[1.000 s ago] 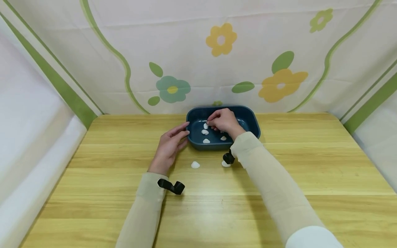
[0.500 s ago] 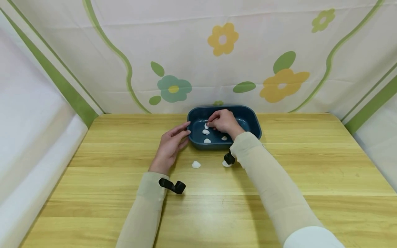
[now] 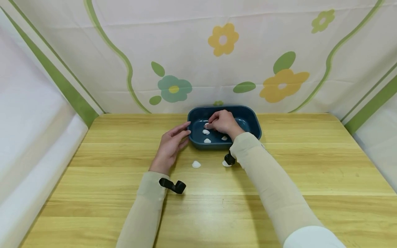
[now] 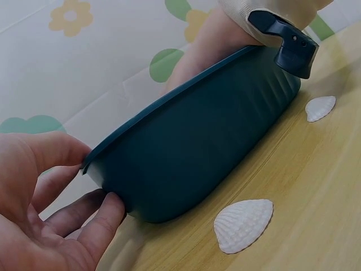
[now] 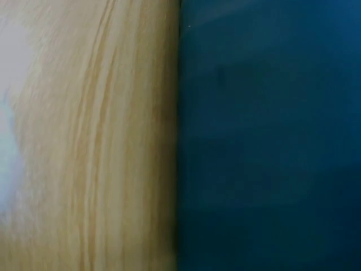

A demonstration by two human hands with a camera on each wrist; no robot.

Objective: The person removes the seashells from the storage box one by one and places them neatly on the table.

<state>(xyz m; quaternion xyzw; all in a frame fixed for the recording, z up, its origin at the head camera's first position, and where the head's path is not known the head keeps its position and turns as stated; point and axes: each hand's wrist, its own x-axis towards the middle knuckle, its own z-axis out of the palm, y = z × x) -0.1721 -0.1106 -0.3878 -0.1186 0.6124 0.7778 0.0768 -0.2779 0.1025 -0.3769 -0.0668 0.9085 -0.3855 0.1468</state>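
Right hand: 1, centre of the head view, inside the bin; thumb and forefinger pinched together on 1 held shell, partly covered by them.
Left hand: 1, left of centre; fingers loosely parted, tips touching the bin's left end (one at the rim, others lower on the wall, per the left wrist view).
Bin: 1, dark blue, round-cornered, upright at the middle of the frame.
Shells on the bin floor: 3 visible; upper shell, just below the held one; front shell, near the front wall; right shell, beside the wrist (the hand hides part of the floor).
Shells on the table: 2, white; left table shell, ribbed, and right table shell, both just below the bin in the head view.
Black wrist devices: 2, one per sleeve.
Sleeves: 2, beige, lower left and lower right.
Table: 1, wood-grained.
Cloth: white, across the top; 2 orange flowers, 1 teal flower.
Right wrist view: blurred; bin at right, wood at left.
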